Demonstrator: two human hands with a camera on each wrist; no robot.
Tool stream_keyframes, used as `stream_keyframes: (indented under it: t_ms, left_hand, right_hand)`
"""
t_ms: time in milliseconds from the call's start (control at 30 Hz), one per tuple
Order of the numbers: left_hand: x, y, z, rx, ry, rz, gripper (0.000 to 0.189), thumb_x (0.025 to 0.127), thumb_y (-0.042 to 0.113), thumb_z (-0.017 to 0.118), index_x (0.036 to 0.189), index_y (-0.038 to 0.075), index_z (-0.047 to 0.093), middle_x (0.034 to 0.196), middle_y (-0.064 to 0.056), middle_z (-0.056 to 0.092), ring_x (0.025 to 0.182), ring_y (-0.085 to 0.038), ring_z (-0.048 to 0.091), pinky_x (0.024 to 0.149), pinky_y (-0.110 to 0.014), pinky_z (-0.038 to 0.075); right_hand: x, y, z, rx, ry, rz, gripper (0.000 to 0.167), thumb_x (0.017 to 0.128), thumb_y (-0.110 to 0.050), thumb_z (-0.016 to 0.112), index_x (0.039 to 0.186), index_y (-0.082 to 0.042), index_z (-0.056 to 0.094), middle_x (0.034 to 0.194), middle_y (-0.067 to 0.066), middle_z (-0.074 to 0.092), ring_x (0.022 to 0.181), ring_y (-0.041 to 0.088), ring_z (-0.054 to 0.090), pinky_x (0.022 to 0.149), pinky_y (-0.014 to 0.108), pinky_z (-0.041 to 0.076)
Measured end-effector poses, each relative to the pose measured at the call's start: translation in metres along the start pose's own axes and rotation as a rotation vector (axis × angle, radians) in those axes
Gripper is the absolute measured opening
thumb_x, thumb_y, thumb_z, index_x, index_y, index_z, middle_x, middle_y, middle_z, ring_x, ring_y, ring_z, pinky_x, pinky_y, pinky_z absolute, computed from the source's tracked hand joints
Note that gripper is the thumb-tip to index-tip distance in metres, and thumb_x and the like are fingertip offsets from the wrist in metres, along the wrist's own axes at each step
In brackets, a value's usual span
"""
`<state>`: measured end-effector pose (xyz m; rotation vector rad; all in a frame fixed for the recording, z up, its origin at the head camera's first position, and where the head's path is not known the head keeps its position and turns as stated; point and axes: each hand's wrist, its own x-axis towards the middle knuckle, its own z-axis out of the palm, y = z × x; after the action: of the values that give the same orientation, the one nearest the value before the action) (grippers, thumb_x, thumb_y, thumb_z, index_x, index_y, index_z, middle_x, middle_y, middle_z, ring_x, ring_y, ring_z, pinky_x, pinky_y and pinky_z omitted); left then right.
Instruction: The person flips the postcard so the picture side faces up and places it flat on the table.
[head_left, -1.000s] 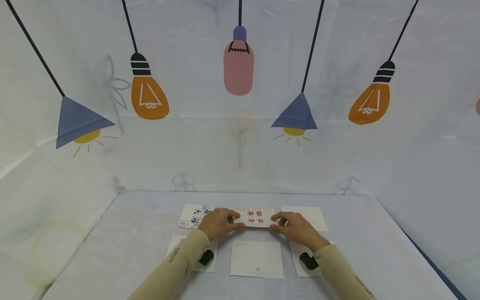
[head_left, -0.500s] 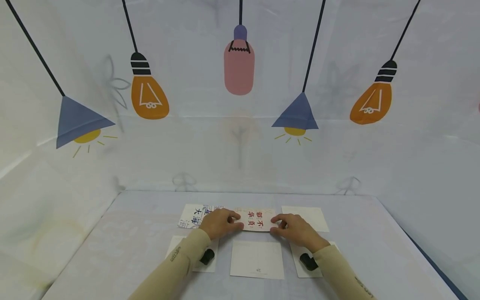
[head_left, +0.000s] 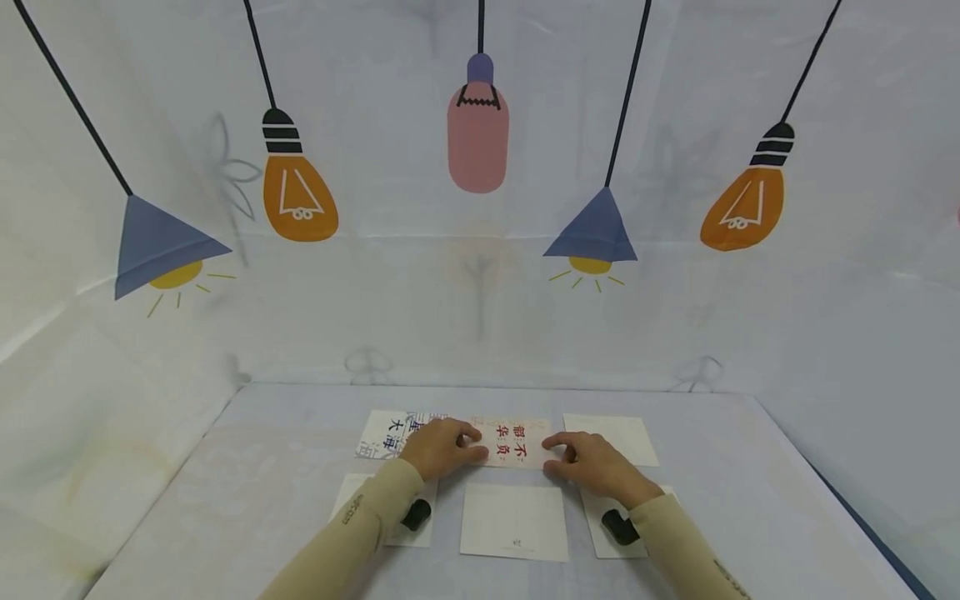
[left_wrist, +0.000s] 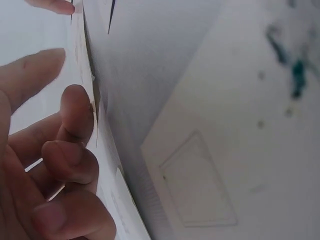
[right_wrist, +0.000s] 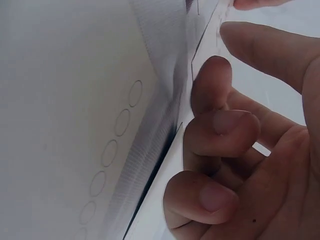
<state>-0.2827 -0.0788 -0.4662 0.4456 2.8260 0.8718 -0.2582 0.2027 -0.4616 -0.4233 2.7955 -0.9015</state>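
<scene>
A card with red Chinese characters [head_left: 512, 442] lies in the middle of the back row of cards on the table. My left hand [head_left: 438, 446] is at its left end, thumb and index fingertip spread apart over that edge. At the opposite end is my right hand [head_left: 596, 462], with a gap between thumb and index finger and the other fingers loosely bent. Both wrist views show the fingertips right beside the thin card edge. Left of it lies a white card with blue characters [head_left: 378, 433], partly behind my left hand.
A blank cream card [head_left: 611, 437] lies at the back right. In the front row are a pale card [head_left: 513, 521] in the middle and two cards with black marks [head_left: 416, 514] [head_left: 620, 527], partly under my arms. A white curtain with printed lamps [head_left: 477, 137] hangs behind.
The red-lettered card has come slightly nearer and down flat; the dark shadow under its near edge is gone. My right thumb and index finger have spread a little away from its end.
</scene>
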Motion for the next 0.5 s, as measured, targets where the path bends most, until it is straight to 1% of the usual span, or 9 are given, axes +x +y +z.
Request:
stream_keyframes:
  t_ms: [67,200,300,400,500]
  left_hand:
    - [0.002,0.001,0.002,-0.005,0.019,0.016,0.042,0.09,0.048,0.074,0.121,0.02,0.073,0.088,0.008,0.065,0.075,-0.01,0.058,0.069,-0.033,0.048]
    - [0.007,0.006,0.007,-0.016,0.081,0.075,0.043,0.091,0.048,0.074,0.123,0.019,0.071,0.078,0.012,0.06,0.063,-0.009,0.054,0.059,-0.029,0.044]
    - [0.012,0.011,0.01,-0.023,0.124,0.126,0.043,0.091,0.047,0.074,0.123,0.018,0.07,0.078,0.013,0.059,0.06,-0.009,0.051,0.055,-0.028,0.043]
    - [0.017,0.018,0.013,-0.024,0.148,0.158,0.044,0.09,0.047,0.074,0.124,0.018,0.07,0.081,0.015,0.059,0.063,-0.008,0.051,0.057,-0.027,0.043]
    - [0.02,0.026,0.014,-0.042,0.159,0.18,0.045,0.09,0.045,0.076,0.124,0.016,0.07,0.086,0.013,0.061,0.07,-0.009,0.054,0.063,-0.029,0.046]
  right_hand:
    - [-0.001,0.001,-0.002,0.0,0.01,-0.007,0.037,0.091,-0.025,0.077,0.125,-0.013,0.069,0.079,-0.004,0.059,0.069,0.014,0.051,0.061,0.03,0.042]
    - [-0.003,0.004,-0.005,-0.005,0.052,-0.04,0.04,0.092,-0.027,0.076,0.128,-0.012,0.067,0.081,-0.007,0.061,0.068,0.011,0.052,0.06,0.028,0.044]
    - [-0.005,0.007,-0.009,0.0,0.087,-0.086,0.039,0.094,-0.027,0.074,0.128,-0.01,0.066,0.084,-0.007,0.062,0.064,0.009,0.052,0.058,0.027,0.044]
    - [-0.006,0.011,-0.013,0.019,0.113,-0.126,0.039,0.095,-0.026,0.073,0.129,-0.008,0.064,0.086,-0.006,0.062,0.062,0.008,0.051,0.056,0.026,0.044]
    - [-0.008,0.016,-0.016,0.039,0.136,-0.149,0.041,0.095,-0.025,0.073,0.13,-0.006,0.063,0.088,-0.006,0.062,0.063,0.008,0.051,0.055,0.026,0.045]
